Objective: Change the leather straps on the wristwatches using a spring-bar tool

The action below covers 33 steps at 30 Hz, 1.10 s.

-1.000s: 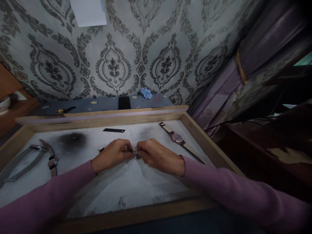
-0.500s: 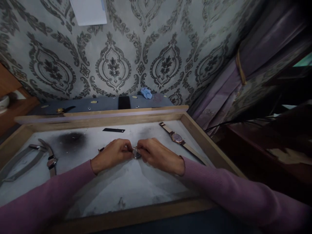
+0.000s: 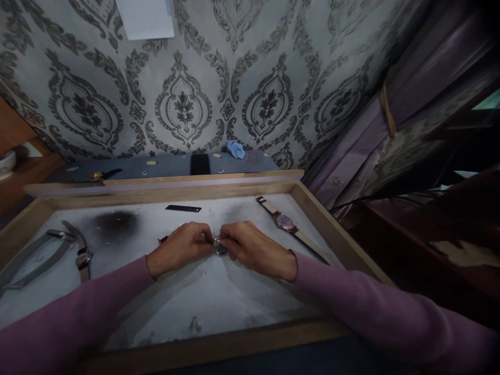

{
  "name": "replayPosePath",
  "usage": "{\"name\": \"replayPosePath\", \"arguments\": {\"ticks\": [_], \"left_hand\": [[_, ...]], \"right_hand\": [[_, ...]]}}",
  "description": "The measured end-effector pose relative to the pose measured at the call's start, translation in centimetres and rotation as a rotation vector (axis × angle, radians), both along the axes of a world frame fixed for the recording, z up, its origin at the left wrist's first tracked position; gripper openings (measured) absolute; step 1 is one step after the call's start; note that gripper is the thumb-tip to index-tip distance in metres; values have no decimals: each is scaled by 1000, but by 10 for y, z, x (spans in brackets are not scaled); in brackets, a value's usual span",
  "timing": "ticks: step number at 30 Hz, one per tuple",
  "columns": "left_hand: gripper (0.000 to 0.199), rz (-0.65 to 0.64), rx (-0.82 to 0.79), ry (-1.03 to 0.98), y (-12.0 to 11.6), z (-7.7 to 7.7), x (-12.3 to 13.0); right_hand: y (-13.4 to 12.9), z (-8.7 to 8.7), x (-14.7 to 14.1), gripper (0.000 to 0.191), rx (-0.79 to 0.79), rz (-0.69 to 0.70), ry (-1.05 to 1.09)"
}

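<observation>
Watch in hand: one small, round, silver-coloured metal watch case [image 3: 220, 249], near the middle of a shallow wooden tray with raised walls [image 3: 175, 194]; I cannot tell whether it rests on the white floor.
Left hand: the bare left hand [image 3: 180, 246] is curled, thumb and forefinger pinching the left side of the case.
Right hand: the bare right hand [image 3: 254, 250] pinches the right side, covering part of it; the exact part gripped is too small to tell.
Step in hand: judged to be close two-handed fingertip work at the edge of the case.
Next move: judged to call for one steady pinch and small, light adjustments by the other; so small a case could slip.
Buckle: one, gold-coloured on a dark strap end [image 3: 162, 240], left of the left hand; any join with the case is hidden.
Other watches in tray: two; a rose-gold watch with a pale-lined strap [image 3: 284, 222] at far right, a round-faced watch on a dark strap [image 3: 83, 259] at left.
Grey band: one, with a metal clasp [image 3: 49, 264], just left of the dark-strapped watch.
Black strip: one, flat and narrow [image 3: 183, 209], far side of tray.
Beyond far wall: one crumpled light-blue piece [image 3: 236, 149], one flat black rectangle [image 3: 200, 164].
</observation>
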<state>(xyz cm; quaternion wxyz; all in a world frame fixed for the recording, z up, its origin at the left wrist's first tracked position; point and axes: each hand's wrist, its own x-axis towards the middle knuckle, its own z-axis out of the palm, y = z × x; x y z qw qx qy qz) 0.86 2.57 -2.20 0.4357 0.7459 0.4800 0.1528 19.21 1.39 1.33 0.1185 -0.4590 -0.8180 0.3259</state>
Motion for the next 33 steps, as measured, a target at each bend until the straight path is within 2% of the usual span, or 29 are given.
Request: {"name": "replayPosePath", "arguments": {"ticks": [17, 33], "left_hand": [[13, -8, 48, 22, 1, -3, -2], [13, -3, 66, 44, -2, 2, 0]], "right_hand": [[3, 2, -2, 24, -19, 3, -32], [5, 7, -4, 23, -62, 5, -64]]}}
